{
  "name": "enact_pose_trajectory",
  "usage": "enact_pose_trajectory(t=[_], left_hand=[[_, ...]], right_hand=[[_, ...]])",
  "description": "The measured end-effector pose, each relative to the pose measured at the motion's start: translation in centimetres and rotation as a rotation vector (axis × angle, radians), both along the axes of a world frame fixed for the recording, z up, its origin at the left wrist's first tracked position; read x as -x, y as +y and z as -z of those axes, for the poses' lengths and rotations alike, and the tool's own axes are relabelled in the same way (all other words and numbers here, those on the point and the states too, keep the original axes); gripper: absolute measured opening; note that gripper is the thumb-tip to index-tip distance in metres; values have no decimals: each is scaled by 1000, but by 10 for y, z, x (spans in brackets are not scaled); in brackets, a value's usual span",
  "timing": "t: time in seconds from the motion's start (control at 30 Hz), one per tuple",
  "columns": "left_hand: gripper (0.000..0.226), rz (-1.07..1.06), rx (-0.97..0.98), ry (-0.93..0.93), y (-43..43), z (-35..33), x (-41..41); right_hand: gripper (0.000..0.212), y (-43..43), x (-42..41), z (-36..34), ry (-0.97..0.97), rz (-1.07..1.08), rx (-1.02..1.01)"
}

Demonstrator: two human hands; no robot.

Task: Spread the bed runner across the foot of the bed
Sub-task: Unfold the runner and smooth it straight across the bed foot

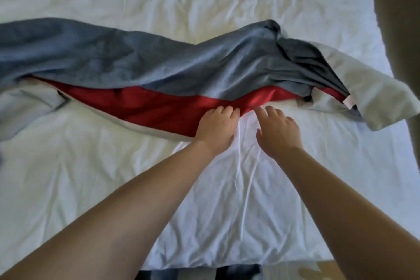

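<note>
The runner (pixel 181 68) lies bunched and twisted across the bed (pixel 91 177), grey side up. A red band shows along its near edge, and its right end is turned over to a pale lining. The left hand (pixel 216 128) rests on the red band with its fingers curled into the cloth, its grip closed on the runner. The right hand (pixel 278 130) is just beside it on the white bedding, fingertips bent at the runner's edge. I cannot tell whether that grip holds any cloth.

Nothing legible on bed runner (pixel 159 68)
</note>
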State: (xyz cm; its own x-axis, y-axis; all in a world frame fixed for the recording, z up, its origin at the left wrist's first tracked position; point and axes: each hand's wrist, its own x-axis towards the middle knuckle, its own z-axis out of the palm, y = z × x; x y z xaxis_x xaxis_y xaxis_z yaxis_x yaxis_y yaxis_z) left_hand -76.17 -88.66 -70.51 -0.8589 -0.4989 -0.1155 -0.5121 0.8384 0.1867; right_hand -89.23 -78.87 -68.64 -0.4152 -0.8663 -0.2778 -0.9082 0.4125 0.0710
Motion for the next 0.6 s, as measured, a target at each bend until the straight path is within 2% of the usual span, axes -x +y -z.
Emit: enact_pose_trajectory(t=[0.1, 0.27, 0.47, 0.6], left_hand=[[45, -82, 10, -45, -4, 15, 0], [36, -180, 22, -70, -11, 23, 8], [32, -377, -10, 52, 5, 34, 17], [26, -490, 1, 152, 23, 36, 22]], right_hand=[[60, -17, 4, 11, -37, -52, 26], [61, -33, 22, 31, -131, -122, 55], [53, -38, 32, 48, -48, -258, 110], [53, -37, 30, 53, 13, -259, 157]])
